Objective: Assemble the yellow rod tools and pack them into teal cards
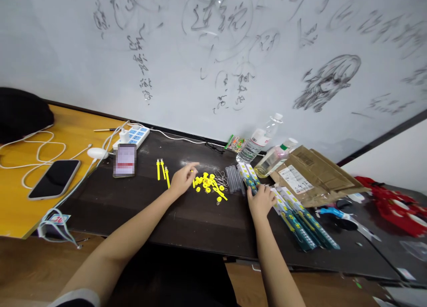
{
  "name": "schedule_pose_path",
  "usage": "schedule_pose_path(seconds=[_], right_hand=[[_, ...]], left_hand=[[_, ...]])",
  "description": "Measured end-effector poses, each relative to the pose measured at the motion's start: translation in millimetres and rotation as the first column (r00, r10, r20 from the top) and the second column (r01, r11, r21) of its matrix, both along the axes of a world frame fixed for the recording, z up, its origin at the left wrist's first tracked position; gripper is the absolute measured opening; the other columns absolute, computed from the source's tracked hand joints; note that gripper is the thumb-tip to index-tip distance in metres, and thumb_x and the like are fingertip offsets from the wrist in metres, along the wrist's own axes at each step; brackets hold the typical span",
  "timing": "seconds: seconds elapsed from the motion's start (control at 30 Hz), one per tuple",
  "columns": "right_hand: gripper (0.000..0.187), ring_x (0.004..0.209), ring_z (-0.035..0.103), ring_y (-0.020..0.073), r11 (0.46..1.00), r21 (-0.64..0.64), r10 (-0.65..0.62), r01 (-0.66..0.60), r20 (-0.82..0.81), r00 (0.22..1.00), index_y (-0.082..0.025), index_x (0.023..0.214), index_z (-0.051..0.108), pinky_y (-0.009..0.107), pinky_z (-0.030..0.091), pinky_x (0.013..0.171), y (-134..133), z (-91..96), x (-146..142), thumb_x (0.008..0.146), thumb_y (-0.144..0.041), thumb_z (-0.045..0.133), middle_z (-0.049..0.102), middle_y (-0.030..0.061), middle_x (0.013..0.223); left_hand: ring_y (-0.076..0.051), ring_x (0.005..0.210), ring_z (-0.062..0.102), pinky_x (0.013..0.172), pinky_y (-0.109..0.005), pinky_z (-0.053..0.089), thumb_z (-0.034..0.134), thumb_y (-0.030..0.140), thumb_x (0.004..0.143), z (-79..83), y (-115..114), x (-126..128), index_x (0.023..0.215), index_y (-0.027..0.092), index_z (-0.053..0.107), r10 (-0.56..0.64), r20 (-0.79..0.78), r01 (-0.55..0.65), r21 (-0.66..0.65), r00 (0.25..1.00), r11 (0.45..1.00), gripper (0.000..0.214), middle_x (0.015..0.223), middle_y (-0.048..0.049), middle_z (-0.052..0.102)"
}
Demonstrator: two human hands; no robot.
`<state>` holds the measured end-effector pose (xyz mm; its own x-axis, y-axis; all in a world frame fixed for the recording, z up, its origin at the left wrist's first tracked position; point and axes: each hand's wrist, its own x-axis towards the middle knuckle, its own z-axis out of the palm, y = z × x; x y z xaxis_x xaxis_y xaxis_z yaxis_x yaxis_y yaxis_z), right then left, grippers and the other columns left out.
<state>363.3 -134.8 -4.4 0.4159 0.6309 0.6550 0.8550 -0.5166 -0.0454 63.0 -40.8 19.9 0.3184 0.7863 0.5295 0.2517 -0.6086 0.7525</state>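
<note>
My left hand is over the dark table, left of a pile of small yellow plastic pieces. Its index finger is stretched out, and a yellow bit shows by the fingertips; whether they touch is unclear. Thin metal hooks lie at the pile's right side. My right hand has its thumb and fingers around the near end of green, white and yellow printed boxes. Beside them lie clear grey tubes. Several similar boxes lie right of that hand. Yellow sticks with metal tips lie left of my left hand.
Behind the boxes are a water bottle, a second bottle and a brown parcel. Scissors lie at right. A blurred-screen device, power strip and phone are at left. A whiteboard stands behind.
</note>
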Motion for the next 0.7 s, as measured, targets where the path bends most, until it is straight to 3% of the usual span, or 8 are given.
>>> schedule_pose_path(seconds=[0.1,0.2,0.3,0.37,0.43,0.47,0.53,0.7], right_hand=[[0.027,0.088,0.047,0.0288,0.977,0.098,0.194,-0.19,-0.038,0.98,-0.015,0.091,0.058,0.04,0.03,0.08,3,19.5,-28,0.086,-0.038,0.044,0.056,0.0112,0.088],[0.018,0.088,0.047,0.0261,0.882,0.123,0.464,-0.456,-0.049,0.884,-0.018,0.089,0.058,0.039,0.032,0.082,11,33.3,-76,0.086,-0.032,0.047,0.058,0.0087,0.089],[0.011,0.089,0.047,0.0236,0.718,0.083,0.695,-0.691,-0.034,0.718,-0.019,0.088,0.058,0.039,0.033,0.086,19,28.7,-128,0.086,-0.026,0.05,0.059,0.0073,0.09],[0.009,0.088,0.048,0.0216,0.558,0.016,0.83,-0.83,-0.005,0.558,-0.021,0.085,0.059,0.041,0.031,0.092,21,17.4,-154,0.085,-0.021,0.05,0.06,0.0057,0.087],[0.01,0.085,0.049,0.0193,0.431,-0.039,0.902,-0.901,-0.007,0.432,-0.022,0.084,0.06,0.041,0.029,0.097,20,5.7,-169,0.085,-0.018,0.05,0.06,0.0034,0.084],[0.01,0.086,0.049,0.019,0.401,-0.046,0.915,-0.915,-0.017,0.402,-0.022,0.084,0.06,0.041,0.029,0.098,18,1.5,-172,0.085,-0.018,0.05,0.06,0.003,0.084],[0.011,0.086,0.049,0.0188,0.397,-0.024,0.916,-0.917,-0.045,0.398,-0.022,0.084,0.06,0.04,0.03,0.096,15,-2.6,-170,0.085,-0.017,0.05,0.061,0.0029,0.083],[0.01,0.082,0.048,0.0196,0.52,0.117,0.852,-0.846,-0.135,0.505,-0.021,0.08,0.059,0.036,0.036,0.083,17,1.4,-153,0.085,-0.017,0.051,0.061,0.0035,0.08]], left_hand=[[-0.014,0.078,0.063,0.073,-0.025,0.048,0.039,0.032,0.091,11.9,14,-19,0.111,0.02,0.058,0.125,0.021,-0.126,0.061,0.992,0.99,0.03,0.092,-0.0037,0.067],[-0.015,0.087,0.063,0.077,-0.025,0.047,0.041,0.028,0.09,14.3,26,-48,0.098,0.021,0.064,0.232,-0.112,-0.208,0.193,0.966,0.959,0.026,0.096,-0.0029,0.068],[-0.017,0.092,0.061,0.082,-0.027,0.044,0.042,0.024,0.089,4.1,36,-77,0.096,0.021,0.064,0.402,-0.197,-0.348,0.258,0.894,0.901,0.023,0.096,-0.0035,0.067],[-0.018,0.089,0.06,0.081,-0.028,0.044,0.043,0.023,0.088,-5.4,42,-90,0.092,0.02,0.064,0.496,-0.249,-0.439,0.252,0.832,0.863,0.021,0.092,-0.0041,0.067],[-0.019,0.09,0.058,0.081,-0.028,0.044,0.044,0.022,0.087,-12.6,45,-96,0.091,0.021,0.063,0.52,-0.314,-0.46,0.248,0.794,0.852,0.02,0.092,-0.0046,0.065],[-0.019,0.09,0.057,0.08,-0.029,0.043,0.045,0.023,0.087,-14.6,46,-95,0.089,0.021,0.063,0.522,-0.354,-0.459,0.25,0.776,0.852,0.018,0.092,-0.0047,0.064],[-0.021,0.09,0.055,0.078,-0.03,0.043,0.049,0.027,0.085,-15.7,45,-90,0.081,0.021,0.062,0.521,-0.434,-0.45,0.263,0.735,0.853,0.015,0.092,-0.0056,0.061],[-0.025,0.092,0.05,0.072,-0.033,0.042,0.061,0.039,0.076,-14.1,35,-76,0.072,0.019,0.059,0.528,-0.578,-0.442,0.298,0.622,0.846,0.021,0.096,-0.0094,0.054]])
